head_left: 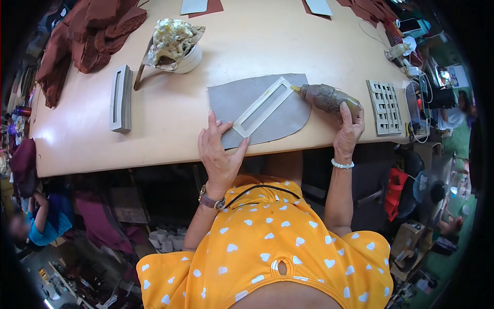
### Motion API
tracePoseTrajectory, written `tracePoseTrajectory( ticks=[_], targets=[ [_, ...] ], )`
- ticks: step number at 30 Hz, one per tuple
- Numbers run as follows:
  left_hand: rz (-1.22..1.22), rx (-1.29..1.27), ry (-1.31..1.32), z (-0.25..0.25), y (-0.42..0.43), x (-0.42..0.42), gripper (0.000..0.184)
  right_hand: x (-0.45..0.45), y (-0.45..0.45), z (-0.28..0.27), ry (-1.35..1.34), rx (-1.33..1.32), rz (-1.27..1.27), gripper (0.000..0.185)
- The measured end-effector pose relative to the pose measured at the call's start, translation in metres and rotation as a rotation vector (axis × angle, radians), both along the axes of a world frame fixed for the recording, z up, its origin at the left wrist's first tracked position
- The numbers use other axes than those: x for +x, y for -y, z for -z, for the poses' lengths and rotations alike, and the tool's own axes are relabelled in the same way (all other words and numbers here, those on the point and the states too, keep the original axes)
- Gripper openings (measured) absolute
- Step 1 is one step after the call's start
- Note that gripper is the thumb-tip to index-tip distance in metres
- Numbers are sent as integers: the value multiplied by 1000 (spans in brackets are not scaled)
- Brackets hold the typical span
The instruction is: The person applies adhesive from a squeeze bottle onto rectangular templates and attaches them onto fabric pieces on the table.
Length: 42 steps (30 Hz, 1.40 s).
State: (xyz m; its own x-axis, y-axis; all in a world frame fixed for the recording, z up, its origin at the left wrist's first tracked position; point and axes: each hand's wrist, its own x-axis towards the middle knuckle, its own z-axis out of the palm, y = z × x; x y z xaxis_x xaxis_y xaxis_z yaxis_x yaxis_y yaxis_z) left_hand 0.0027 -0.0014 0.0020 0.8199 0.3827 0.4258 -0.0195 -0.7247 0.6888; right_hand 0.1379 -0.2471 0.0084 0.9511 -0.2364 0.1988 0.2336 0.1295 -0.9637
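In the head view a grey sheet (296, 116) with a curved edge lies flat near the table's front edge. On it, set diagonally, rests a pale rectangular frame (249, 122) with a long slot. My left hand (220, 152) has its fingers spread, with fingertips touching the frame's lower left end and the sheet. My right hand (350, 126) is wrapped round a brown squeeze bottle (329, 98), tilted so its yellowish nozzle points left. The nozzle tip is at the frame's upper right end; whether it touches, I cannot tell.
To the left stands a stack of slotted frames (121, 98). A white tub (188, 59) holds a crusted mass and a stick. Slotted pieces (385, 107) lie right. Red-brown material (95, 36) is heaped at back left. Another person (49, 216) is at far left.
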Motion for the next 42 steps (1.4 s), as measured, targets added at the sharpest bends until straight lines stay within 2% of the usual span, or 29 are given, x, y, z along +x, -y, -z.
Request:
tracePoseTrajectory(
  ticks=[10, 19, 25, 31, 35, 38, 42],
  targets=[
    [3, 24, 8, 2, 0, 0, 87, -22, -14, -5, 54, -121, -103, 26],
    [42, -24, -8, 2, -2, -4, 59, -74, -43, -13, -52, -149, -269, 30],
    [50, -37, -13, 3, -2, -4, 56, -78, -40, -11, -133, -37, -324, 30],
    [51, 2, -8, 5, -2, -6, 58, -70, -26, -10, -120, 120, -184, 29],
    [59, 20, -16, 5, -1, -6, 58, -70, -24, -6, -83, 132, -137, 28],
    [64, 23, -12, 4, -2, -6, 57, -70, -30, -6, -91, 126, -109, 28],
    [62, 47, 1, 7, -3, -6, 57, -74, -36, -4, -69, -24, -122, 28]
  ],
)
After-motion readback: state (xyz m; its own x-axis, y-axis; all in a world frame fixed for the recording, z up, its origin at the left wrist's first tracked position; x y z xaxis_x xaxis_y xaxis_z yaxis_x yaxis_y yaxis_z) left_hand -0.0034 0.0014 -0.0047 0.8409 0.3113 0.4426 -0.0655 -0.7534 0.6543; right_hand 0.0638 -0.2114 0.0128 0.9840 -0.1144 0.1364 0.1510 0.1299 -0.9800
